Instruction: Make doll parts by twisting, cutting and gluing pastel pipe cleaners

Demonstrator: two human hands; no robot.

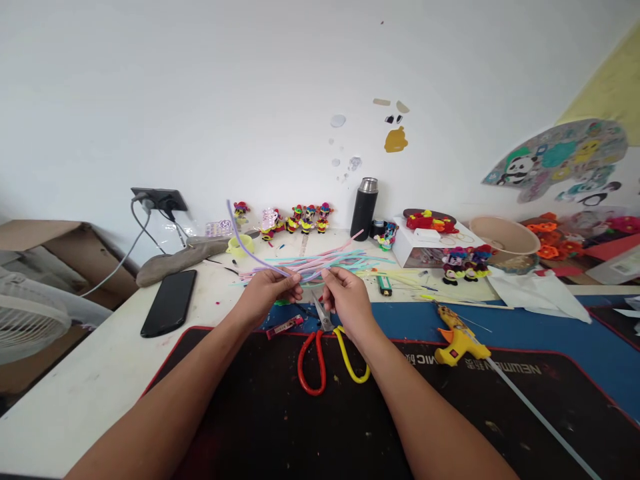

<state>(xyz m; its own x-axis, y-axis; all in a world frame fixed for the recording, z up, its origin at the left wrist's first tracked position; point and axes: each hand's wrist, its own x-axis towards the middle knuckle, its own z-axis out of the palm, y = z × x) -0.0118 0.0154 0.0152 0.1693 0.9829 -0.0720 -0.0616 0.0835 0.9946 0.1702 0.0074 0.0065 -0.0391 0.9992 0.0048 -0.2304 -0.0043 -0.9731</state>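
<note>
A long purple pipe cleaner (243, 245) runs through both hands and curves up past the left one. My left hand (274, 291) pinches it near its middle. On the other side my right hand (343, 293) pinches the purple stem by its right end. Behind and below the fingers lies a pile of pink, teal and purple pipe cleaners (320, 260). Scissors (325, 321) with one red and one yellow handle lie open on the black mat just under the hands. A small pink tube (285, 327) rests left of the scissors.
A phone (169, 303) lies at the left, beside a grey stone-like piece (177, 261). A yellow glue gun (460, 339) sits at the right of the mat (280, 427). Behind stand a black thermos (365, 210), a white box (415, 252) and several colourful figurines (309, 219).
</note>
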